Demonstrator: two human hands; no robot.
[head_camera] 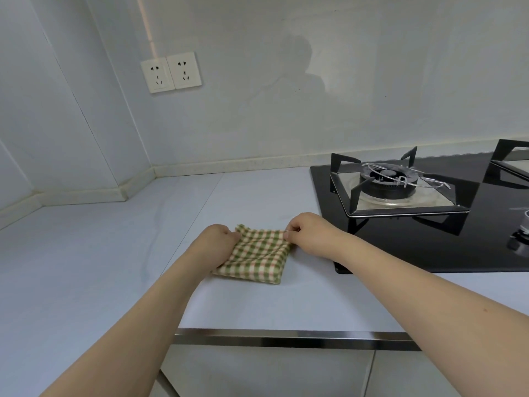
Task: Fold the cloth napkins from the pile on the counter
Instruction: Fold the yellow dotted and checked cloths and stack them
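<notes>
My left hand [217,242] and right hand [303,229] each pinch a far corner of the checked napkin [257,259]. It lies folded on the worktop [86,267], near its front edge.

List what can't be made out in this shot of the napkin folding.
Head view only:
- Left hand fingertips: tucked behind the checked napkin.
- Napkin layers: the top fold covers them, so no count.
- The pile named in the task: not in frame.
- Second burner of the stove: cut off by the right edge.
- Counter front: hidden by both forearms.

Soft woven checked cloth napkin [256,255] on matt counter [100,253]; glossy black glass hob [472,247].
</notes>
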